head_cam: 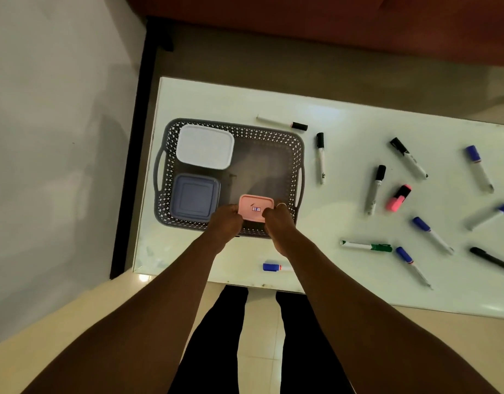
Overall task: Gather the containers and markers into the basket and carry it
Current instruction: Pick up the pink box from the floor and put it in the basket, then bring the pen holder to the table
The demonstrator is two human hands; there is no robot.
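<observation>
A grey perforated basket [273, 132] stands at the left end of the white table. Inside it lie a white-lidded container [205, 146] at the far left and a blue-grey container [194, 197] at the near left. My left hand [226, 221] and my right hand [276, 220] both grip a small pink container [255, 207] over the basket's near edge. Several markers lie scattered to the right, among them a black-capped marker [320, 157], a pink highlighter [398, 198], a green marker [367, 246] and a blue-capped marker [273, 267] near the front edge.
The white table [344, 200] meets a pale wall on the left, with a dark strip [134, 166] between them. A dark red surface [330, 21] lies beyond the far edge. My legs [259, 351] stand on pale floor tiles below the front edge.
</observation>
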